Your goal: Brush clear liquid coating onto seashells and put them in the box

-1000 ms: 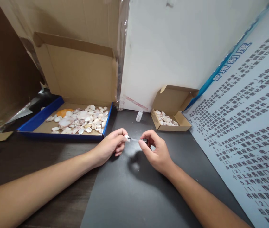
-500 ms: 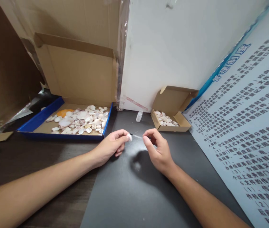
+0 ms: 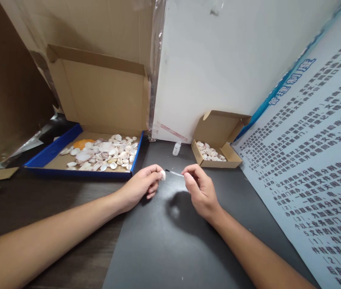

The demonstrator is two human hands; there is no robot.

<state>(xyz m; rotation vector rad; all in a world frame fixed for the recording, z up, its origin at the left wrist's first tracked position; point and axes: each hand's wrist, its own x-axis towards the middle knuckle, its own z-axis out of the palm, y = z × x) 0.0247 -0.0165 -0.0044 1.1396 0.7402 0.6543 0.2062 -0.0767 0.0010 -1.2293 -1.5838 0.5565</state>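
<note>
A small white seashell [image 3: 163, 175] is pinched between the thumb and fingers of my left hand [image 3: 146, 180]. My right hand [image 3: 199, 186] is closed on a thin brush [image 3: 175, 173] with a dark tip and a clear stem; its handle end is hidden in my fingers. The brush points left at the shell, with its tip just short of the shell's edge. Behind my hands a small clear bottle [image 3: 176, 148] with a white label stands upright on the dark table.
At the left, a blue-edged cardboard box [image 3: 81, 173] with its lid raised holds many shells and an orange piece. A smaller open box [image 3: 221, 163] of shells stands at the right. A printed poster [image 3: 309, 172] slants along the right side, and a white panel [image 3: 206, 68] rises behind.
The brush tip has drawn back a little to the right from the shell, as my right hand shifted slightly right. My left hand stays nearly where it was.
</note>
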